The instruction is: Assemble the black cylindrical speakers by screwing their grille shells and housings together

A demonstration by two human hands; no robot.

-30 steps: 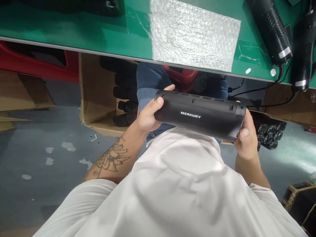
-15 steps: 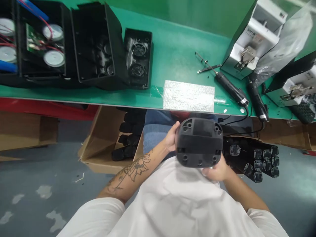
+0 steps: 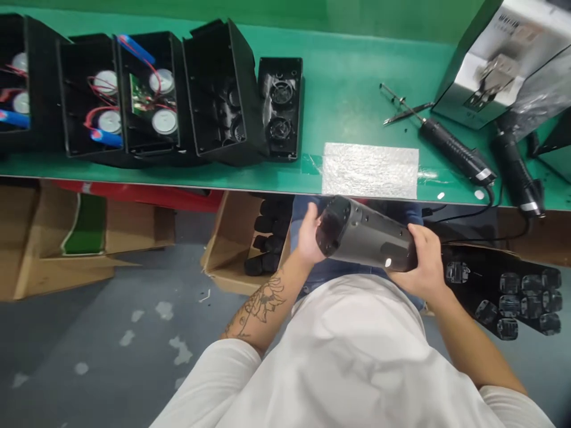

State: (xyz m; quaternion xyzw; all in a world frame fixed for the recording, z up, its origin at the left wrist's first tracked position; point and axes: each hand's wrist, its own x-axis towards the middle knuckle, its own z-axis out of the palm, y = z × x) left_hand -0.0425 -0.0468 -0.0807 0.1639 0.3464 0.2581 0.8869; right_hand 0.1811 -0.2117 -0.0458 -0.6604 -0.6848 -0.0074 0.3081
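Note:
A dark grey speaker housing (image 3: 372, 235), long with rounded corners, lies on its side over my lap, just below the bench edge. Its darker end with screw holes faces left. My left hand (image 3: 311, 238) supports that end, thumb raised and fingers partly hidden behind it. Around the right end, my right hand (image 3: 422, 261) is closed, thumb below and fingers over the top. A silvery foam pad (image 3: 370, 171) lies on the bench edge just beyond the housing.
Open black speaker boxes (image 3: 223, 95) with wired drivers line the bench's left. Two electric screwdrivers (image 3: 457, 151) lie right, beside a white-fronted screw feeder (image 3: 491, 65). Below the bench stand a cardboard box (image 3: 236, 238) of black parts and a black surface holding several small black pieces (image 3: 530, 285).
The housing has turned from its flat end facing me to lying sideways. My right hand has shifted from underneath to around its right end. The view has swung left.

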